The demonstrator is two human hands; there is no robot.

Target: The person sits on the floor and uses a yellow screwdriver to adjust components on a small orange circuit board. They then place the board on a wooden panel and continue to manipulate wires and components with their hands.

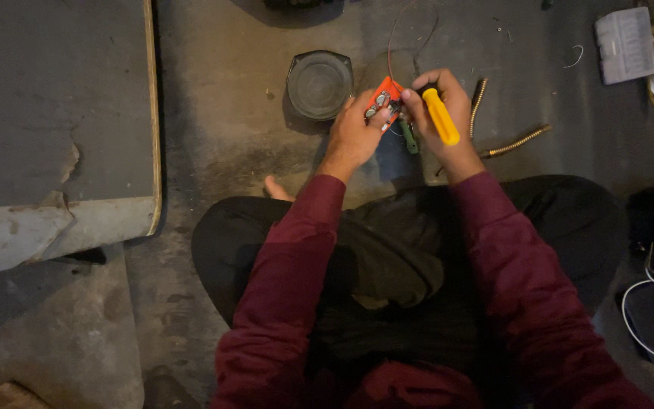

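Note:
My left hand point(353, 135) grips a small orange part point(384, 98) with metal contacts on it, held above the concrete floor. Thin wires point(403, 38) run up from the part. My right hand point(440, 106) is closed around a yellow-handled screwdriver point(441, 117), its tip pointing at the orange part. A green tool point(409, 136) lies on the floor just below my hands. I sit cross-legged in dark trousers and dark red sleeves.
A round grey lid or dish point(319, 83) lies on the floor left of my hands. Two coiled metal springs point(515, 142) lie to the right. A low slab with a wooden edge point(149, 113) is at left. A white plastic box point(624, 44) sits top right, a white cable point(645, 303) at right.

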